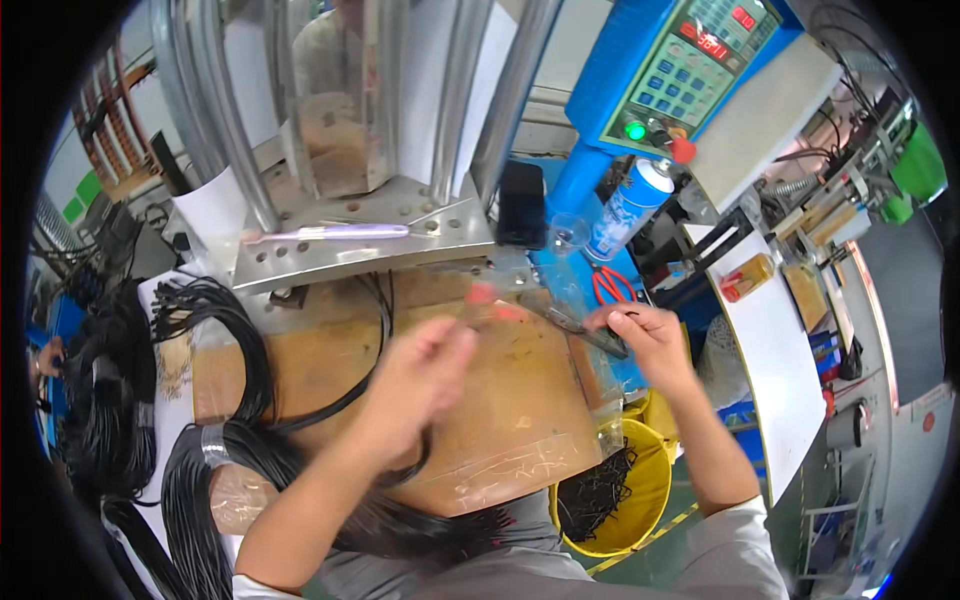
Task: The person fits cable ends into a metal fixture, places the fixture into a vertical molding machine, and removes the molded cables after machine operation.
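Note:
Smeared by motion, my left hand (425,375) hovers above the tan work board (525,430), its fingers curled in. A blurred red piece (481,293) shows just beyond its fingertips; whether they touch is unclear. Black cable (385,325) curves across the board and passes under this hand. At the board's right side, my right hand (650,340) is pinched closed, with a small dark bit at the fingertips too small to name. A dark flat metal piece (590,330) lies beside those fingers. Red-handled pliers (612,285) rest just beyond, on the blue surface.
A metal press base (350,262) holding a purple-handled tool (350,231) stands ahead. Bundles of black cable (205,490) crowd the left. A blue control box (680,75) and spray can (628,210) stand right. Below is a yellow bin (655,490) of black scraps.

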Motion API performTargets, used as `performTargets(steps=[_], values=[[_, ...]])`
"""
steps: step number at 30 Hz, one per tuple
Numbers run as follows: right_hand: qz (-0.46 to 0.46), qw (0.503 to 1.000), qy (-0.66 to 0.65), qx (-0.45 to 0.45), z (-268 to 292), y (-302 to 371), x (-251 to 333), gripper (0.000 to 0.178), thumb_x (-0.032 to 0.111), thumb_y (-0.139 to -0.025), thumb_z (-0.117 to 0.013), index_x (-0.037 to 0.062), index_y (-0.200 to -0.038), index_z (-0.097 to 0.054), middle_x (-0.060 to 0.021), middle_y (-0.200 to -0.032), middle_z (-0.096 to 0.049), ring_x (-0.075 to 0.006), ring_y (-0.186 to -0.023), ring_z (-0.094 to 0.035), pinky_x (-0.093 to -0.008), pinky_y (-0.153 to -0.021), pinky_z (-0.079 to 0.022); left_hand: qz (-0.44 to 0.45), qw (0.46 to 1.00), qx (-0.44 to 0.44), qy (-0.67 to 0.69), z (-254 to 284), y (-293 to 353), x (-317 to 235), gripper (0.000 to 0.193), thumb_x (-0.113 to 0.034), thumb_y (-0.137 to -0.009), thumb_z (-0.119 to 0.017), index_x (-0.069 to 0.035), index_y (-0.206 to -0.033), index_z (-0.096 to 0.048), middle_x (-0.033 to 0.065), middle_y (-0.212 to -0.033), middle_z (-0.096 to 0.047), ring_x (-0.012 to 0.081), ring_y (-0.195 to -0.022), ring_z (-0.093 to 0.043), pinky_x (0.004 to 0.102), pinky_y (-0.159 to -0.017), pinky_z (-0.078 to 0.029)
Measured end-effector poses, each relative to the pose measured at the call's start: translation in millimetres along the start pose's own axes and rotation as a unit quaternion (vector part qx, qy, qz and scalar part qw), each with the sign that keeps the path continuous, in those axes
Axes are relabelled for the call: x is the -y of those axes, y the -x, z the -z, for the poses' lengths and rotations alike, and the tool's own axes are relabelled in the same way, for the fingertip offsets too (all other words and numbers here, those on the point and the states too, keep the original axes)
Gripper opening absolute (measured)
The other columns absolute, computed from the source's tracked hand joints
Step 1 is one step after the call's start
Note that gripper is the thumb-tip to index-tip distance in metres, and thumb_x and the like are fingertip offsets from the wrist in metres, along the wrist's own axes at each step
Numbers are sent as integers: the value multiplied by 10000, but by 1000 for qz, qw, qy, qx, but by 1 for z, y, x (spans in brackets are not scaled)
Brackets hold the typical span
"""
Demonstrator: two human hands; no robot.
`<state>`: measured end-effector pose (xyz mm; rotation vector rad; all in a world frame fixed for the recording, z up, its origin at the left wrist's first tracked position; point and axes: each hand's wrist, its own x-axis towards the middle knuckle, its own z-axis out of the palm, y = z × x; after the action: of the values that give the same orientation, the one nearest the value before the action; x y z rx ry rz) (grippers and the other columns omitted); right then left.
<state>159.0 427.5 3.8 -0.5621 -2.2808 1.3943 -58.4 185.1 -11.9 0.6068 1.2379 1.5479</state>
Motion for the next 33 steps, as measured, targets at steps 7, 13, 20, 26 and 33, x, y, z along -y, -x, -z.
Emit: performTargets(steps=[7, 13, 20, 26, 33], values=[[132, 877, 461, -15, -16, -14, -8, 391, 338, -920, -751, -26, -1054, -701, -208, -1038, -707, -403, -937, -675, -426, -806, -558, 13, 986, -133, 104, 24, -4, 11, 187, -217, -1064, -579, -32, -1063, -597, -1, -619, -477, 136, -510, -480, 252, -468, -294], [-73, 979, 193, 4, -63, -44, -39, 363, 400, -1028, -628, 37, -1012, -618, -76, -783, -589, -238, -726, -637, -381, -641, -514, 17, 992, -97, 74, 27, -5, 12, 214, -283, -1059, -600, -75, -1010, -588, -19, -629, -480, 96, -549, -509, 233, -490, -326], [-177, 874, -452, -28, -173, -58, 2, 298, 318, -1095, -516, 52, -1224, -554, -45, -910, -614, -129, -586, -530, -277, -478, -382, -13, 992, -129, -4, 23, -7, 17, 136, -202, -1053, -609, -68, -1031, -594, -19, -657, -528, 88, -556, -525, 231, -490, -351], [-133, 886, -444, 14, -171, -49, 1, 418, 219, -1092, -505, 44, -1471, -515, -50, -1004, -662, -106, -581, -545, -232, -449, -372, -9, 993, -105, -56, 23, -12, 27, 103, -147, -1030, -634, -50, -1034, -599, -17, -719, -582, 66, -570, -539, 229, -489, -370], [-162, 879, -449, 26, -170, -45, 4, 434, 193, -1089, -509, 11, -1483, -503, -60, -946, -687, -94, -545, -535, -227, -442, -371, -19, 990, -72, -117, 24, -11, 23, 48, -76, -1000, -642, -30, -1016, -638, -30, -733, -578, 53, -570, -513, 231, -500, -389]])
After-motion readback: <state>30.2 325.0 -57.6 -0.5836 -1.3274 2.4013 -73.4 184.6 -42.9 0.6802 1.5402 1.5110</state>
